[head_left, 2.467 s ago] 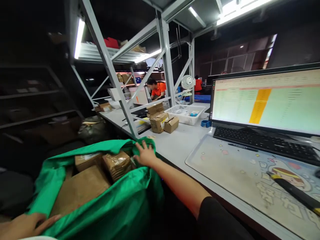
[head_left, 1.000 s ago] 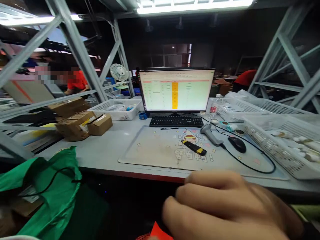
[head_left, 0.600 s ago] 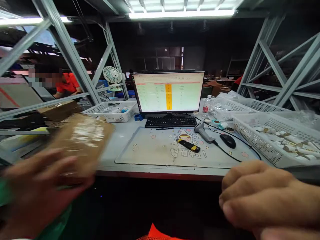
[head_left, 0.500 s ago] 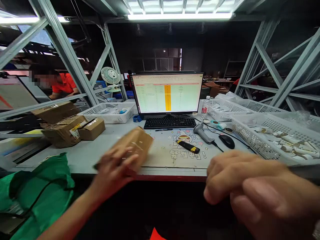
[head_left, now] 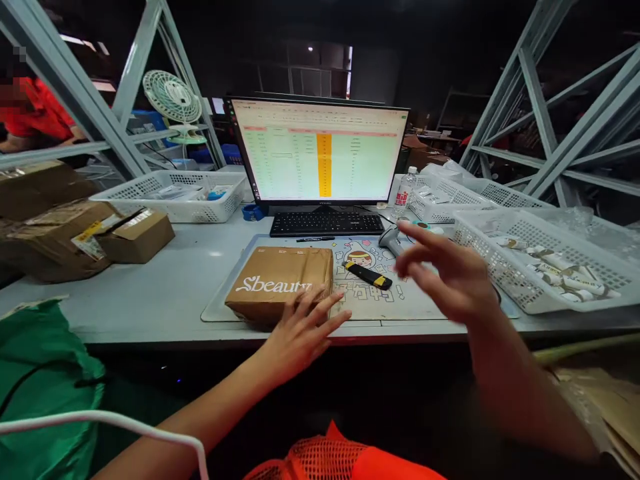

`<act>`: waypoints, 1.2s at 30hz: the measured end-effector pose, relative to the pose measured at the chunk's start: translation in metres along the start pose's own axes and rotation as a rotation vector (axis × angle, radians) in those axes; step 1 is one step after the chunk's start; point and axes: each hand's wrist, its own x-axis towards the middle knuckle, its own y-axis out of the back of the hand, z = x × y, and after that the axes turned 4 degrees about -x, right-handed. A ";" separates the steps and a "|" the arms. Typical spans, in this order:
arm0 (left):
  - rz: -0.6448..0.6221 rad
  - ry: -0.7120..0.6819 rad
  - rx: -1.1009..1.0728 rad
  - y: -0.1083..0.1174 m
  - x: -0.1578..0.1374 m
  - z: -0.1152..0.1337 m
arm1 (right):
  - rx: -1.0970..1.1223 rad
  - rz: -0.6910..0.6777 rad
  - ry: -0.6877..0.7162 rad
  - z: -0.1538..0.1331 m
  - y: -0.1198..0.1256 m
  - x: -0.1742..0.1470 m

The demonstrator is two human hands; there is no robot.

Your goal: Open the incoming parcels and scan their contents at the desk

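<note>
A brown cardboard box [head_left: 280,273] with white "Sbeauty" lettering lies flat on the desk mat [head_left: 415,307], close to the desk's front edge. My left hand [head_left: 307,327] rests against its front right corner, fingers spread. Over the right part of the mat, my right hand [head_left: 445,273] hangs in the air, blurred, with its fingers apart and nothing in them. Behind those fingers is a grey barcode scanner [head_left: 391,241], partly hidden. A black and yellow utility knife [head_left: 367,275] lies on the mat between the box and my right hand.
A monitor [head_left: 280,160] and keyboard [head_left: 325,223] stand at the back. White baskets flank them, one left [head_left: 175,197] and one right [head_left: 525,267] holding tubes. Cardboard boxes [head_left: 137,237] sit at left. A bottle [head_left: 406,190] stands behind the scanner. A person in red [head_left: 40,110] is far left.
The box has gone from tilted in my left hand to flat on the mat, and that hand's fingers have spread. My right hand has moved forward over the desk and opened.
</note>
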 end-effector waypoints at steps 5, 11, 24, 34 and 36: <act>0.188 0.414 0.009 0.029 -0.042 -0.053 | -0.587 -0.117 -0.539 0.153 -0.037 0.036; 0.067 0.480 -0.209 0.023 -0.067 -0.093 | -0.778 -0.311 -0.792 0.209 -0.070 0.038; -0.417 1.030 -0.430 0.113 0.050 -0.160 | -0.769 -0.374 -0.856 0.201 -0.085 0.061; -0.305 1.052 -0.360 0.094 0.041 -0.170 | -0.351 -0.485 -0.122 0.057 -0.045 -0.003; -0.178 1.120 -0.265 0.093 0.035 -0.166 | -0.379 -0.519 -0.095 0.039 -0.051 -0.014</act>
